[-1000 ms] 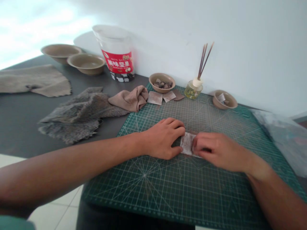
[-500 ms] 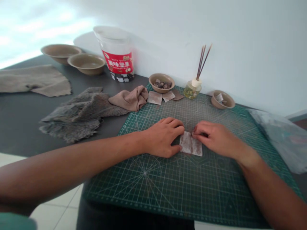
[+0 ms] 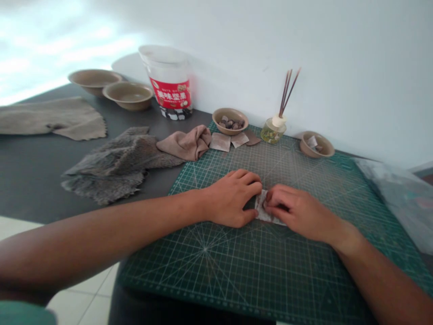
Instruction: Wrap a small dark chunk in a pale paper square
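A small whitish sheet (image 3: 260, 210) with brown smears, like worn sandpaper, lies flat on the green cutting mat (image 3: 230, 262). At its left edge, my left hand (image 3: 233, 198) pins it down, thumb at the near corner and fingertips at the far one. My right hand (image 3: 297, 210) rests over the sheet's right part and covers much of it. Its thumb and fingers are pinched together on the sheet. Whatever sits in that pinch is small and hidden by the fingers.
Behind the hands are a bowl of brown pieces (image 3: 230, 131), two pale sheets, a reed diffuser (image 3: 273, 131) and another bowl (image 3: 314, 154). Leftward lie a pink cloth (image 3: 186, 142), a grey furry cloth (image 3: 108, 167), a tub (image 3: 172, 95) and two bowls. At right is a plastic bag (image 3: 399, 198).
My right hand has moved down and left, from the sheet's far right corner onto its middle. My left hand stays at the left edge. The whole view has shifted slightly.
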A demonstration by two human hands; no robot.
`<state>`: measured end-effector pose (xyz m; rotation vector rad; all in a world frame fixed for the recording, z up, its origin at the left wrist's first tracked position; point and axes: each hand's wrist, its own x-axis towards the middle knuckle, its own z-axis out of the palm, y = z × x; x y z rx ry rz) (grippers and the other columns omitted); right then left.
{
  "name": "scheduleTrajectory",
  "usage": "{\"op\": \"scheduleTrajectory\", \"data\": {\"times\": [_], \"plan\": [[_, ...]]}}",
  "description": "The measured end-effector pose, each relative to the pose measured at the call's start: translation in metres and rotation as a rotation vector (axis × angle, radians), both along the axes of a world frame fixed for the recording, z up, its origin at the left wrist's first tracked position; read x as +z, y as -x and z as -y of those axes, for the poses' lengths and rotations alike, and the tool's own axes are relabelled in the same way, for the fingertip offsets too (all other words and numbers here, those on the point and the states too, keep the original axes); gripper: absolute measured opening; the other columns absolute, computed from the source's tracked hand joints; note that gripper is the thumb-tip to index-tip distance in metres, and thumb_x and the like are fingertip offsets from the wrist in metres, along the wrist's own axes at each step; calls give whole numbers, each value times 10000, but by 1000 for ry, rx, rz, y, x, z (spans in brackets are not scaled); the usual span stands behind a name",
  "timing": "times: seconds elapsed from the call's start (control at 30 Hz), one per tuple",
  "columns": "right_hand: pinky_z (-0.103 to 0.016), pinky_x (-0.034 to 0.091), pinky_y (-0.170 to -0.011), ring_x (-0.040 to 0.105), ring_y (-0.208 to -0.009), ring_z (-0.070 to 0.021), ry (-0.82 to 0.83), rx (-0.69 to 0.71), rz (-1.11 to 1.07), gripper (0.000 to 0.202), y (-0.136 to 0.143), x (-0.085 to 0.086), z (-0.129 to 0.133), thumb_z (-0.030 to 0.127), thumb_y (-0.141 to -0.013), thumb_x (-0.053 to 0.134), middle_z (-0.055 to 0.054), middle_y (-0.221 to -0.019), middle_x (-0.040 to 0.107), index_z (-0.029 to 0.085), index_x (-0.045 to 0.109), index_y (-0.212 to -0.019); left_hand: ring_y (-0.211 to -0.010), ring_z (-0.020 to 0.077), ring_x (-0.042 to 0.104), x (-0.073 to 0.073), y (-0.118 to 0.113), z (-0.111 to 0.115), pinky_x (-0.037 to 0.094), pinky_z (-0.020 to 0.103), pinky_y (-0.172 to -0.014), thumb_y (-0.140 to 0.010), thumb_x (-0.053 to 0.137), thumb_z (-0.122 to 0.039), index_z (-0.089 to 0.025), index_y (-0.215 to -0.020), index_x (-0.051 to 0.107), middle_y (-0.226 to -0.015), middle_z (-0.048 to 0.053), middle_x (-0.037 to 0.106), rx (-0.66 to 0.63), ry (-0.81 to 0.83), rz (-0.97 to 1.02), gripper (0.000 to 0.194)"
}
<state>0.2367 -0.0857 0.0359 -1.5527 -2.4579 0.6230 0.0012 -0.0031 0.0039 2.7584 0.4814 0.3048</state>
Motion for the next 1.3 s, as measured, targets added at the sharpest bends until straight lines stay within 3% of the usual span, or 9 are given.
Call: {"op": "scheduleTrajectory", "data": {"times": [0.1,0.23,0.37,0.53,0.7,0.87,1.0,1.17,1.3], "plan": [[-319,446,-763,610,-834,-178,-29,-59,65,136,-1,0,0,223,-981,589,-18,-907,638,210,600,-847,-1279,329,485,0,0,0,411,495,-1105,-874,643,-429,-188,-1113,597,-1406,118,527,14,-5,6,342],[-295,446,-736,613,-818,-158,66,76,7,138,-1,-1,0,218,-991,579,-7,-913,644,215,600,-855,-1266,326,493,0,0,0,424,488,-1092,-872,642,-424,-186,-1114,598,-1393,114,537,-4,4,-1,343],[-324,455,-777,623,-859,-183,-64,-46,39,135,-2,0,-3,214,-992,571,-31,-947,660,208,611,-864,-1278,332,485,0,0,0,409,500,-1107,-872,641,-413,-187,-1116,598,-1406,119,527,12,-2,8,335],[-293,456,-712,627,-803,-158,95,134,-25,151,-3,1,-1,228,-993,585,-5,-895,669,222,624,-847,-1263,328,497,-1,0,0,421,496,-1097,-871,642,-426,-187,-1123,598,-1388,116,539,-9,6,3,350],[-329,474,-785,635,-864,-186,-66,4,17,129,-5,-2,-6,214,-980,587,-35,-941,680,211,643,-863,-1280,336,484,-2,0,-1,411,504,-1103,-875,636,-427,-192,-1118,597,-1399,117,528,13,-6,28,341],[-299,473,-756,638,-832,-160,81,167,-56,132,0,-1,-2,237,-993,595,-11,-912,682,218,656,-878,-1262,328,496,-1,0,0,428,489,-1088,-871,642,-424,-189,-1111,602,-1384,112,541,-8,5,14,338],[-325,473,-800,640,-875,-180,-67,8,13,133,-3,-2,-5,205,-988,584,-31,-955,684,208,643,-869,-1277,331,488,-1,0,0,408,501,-1110,-876,637,-422,-189,-1123,599,-1401,116,529,12,-7,16,342],[-302,476,-744,638,-818,-164,59,162,-29,146,-4,-3,-3,250,-1000,590,-11,-897,684,221,652,-872,-1261,326,499,0,0,0,424,490,-1097,-871,643,-427,-186,-1107,599,-1381,114,541,-5,0,-2,340],[-332,480,-801,646,-881,-189,-89,27,-9,139,-3,-3,-5,221,-989,587,-35,-956,691,214,654,-866,-1279,329,489,-1,0,0,411,499,-1109,-878,635,-424,-194,-1119,596,-1403,114,529,12,-11,19,336]]}}
